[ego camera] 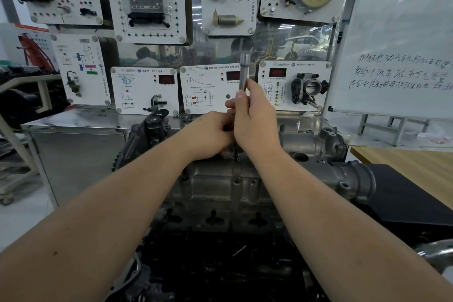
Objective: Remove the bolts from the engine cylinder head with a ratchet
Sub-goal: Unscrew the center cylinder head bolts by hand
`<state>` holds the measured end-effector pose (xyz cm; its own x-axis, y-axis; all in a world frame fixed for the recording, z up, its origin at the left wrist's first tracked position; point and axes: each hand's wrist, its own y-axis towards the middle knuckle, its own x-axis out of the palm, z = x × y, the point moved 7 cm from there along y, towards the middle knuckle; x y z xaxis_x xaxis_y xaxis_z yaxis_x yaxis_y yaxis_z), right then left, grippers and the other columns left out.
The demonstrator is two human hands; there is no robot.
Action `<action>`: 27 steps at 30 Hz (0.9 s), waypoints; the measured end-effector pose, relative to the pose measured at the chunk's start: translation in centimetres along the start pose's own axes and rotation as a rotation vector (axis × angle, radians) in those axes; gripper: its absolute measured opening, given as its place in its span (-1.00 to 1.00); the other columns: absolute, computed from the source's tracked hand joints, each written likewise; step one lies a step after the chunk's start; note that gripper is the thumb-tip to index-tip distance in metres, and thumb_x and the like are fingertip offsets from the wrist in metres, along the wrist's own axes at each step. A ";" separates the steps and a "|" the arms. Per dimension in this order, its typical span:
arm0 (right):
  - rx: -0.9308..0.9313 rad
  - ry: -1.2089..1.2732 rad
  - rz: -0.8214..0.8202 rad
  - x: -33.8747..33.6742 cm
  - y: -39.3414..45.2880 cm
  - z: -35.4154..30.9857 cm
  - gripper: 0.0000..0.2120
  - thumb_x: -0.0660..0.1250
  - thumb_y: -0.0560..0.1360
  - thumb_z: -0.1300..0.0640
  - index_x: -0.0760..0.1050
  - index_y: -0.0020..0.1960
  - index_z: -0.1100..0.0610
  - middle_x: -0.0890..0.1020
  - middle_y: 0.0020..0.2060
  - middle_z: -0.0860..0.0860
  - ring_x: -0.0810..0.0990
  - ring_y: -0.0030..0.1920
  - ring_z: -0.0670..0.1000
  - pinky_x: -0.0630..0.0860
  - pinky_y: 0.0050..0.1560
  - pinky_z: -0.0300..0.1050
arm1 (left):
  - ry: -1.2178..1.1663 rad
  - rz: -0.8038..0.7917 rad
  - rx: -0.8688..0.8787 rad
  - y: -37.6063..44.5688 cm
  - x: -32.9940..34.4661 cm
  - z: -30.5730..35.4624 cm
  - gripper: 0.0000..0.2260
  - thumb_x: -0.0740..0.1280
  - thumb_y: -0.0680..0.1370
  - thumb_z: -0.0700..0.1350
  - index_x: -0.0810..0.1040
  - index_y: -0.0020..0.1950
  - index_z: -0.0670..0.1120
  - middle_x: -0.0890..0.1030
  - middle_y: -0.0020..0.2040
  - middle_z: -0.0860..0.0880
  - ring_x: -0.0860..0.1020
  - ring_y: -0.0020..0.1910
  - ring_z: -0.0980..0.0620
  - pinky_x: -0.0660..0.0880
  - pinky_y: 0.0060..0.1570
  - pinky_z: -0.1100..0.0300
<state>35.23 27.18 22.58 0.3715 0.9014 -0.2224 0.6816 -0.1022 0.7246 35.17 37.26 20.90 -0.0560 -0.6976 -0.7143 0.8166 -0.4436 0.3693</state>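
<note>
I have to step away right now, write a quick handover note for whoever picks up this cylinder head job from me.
Right hand: grips the ratchet tool, its shaft upright and socket end pointing up, above the cylinder head.
Left hand: fingers curled at the foot of the tool, over a dark bolt that stands proud of the head's top face; whether it holds the bolt is hidden.
Done: that bolt looks partly backed out; several holes on the near face show no bolts.
Left: lift this bolt out, then check the rest of the head; the hands hide part of it.
</note>
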 end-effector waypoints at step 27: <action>0.017 -0.018 -0.024 0.1 -0.1 0.1 -0.59 0.13 0.69 0.00 0.30 0.52 0.01 0.69 -0.04 -0.11 0.60 -0.04 -0.15 0.43 -0.08 -0.38 | 0.037 0.018 -0.008 -0.1 -0.1 0.3 -0.69 0.23 0.49 -0.14 0.54 -0.15 0.32 0.62 -0.36 0.31 0.61 -0.43 0.22 0.37 -0.52 0.47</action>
<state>35.27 27.19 22.45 0.3658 0.8960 -0.2517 0.7011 -0.0874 0.7077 34.92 37.19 21.14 -0.0201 -0.6839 -0.7293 0.8217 -0.4269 0.3776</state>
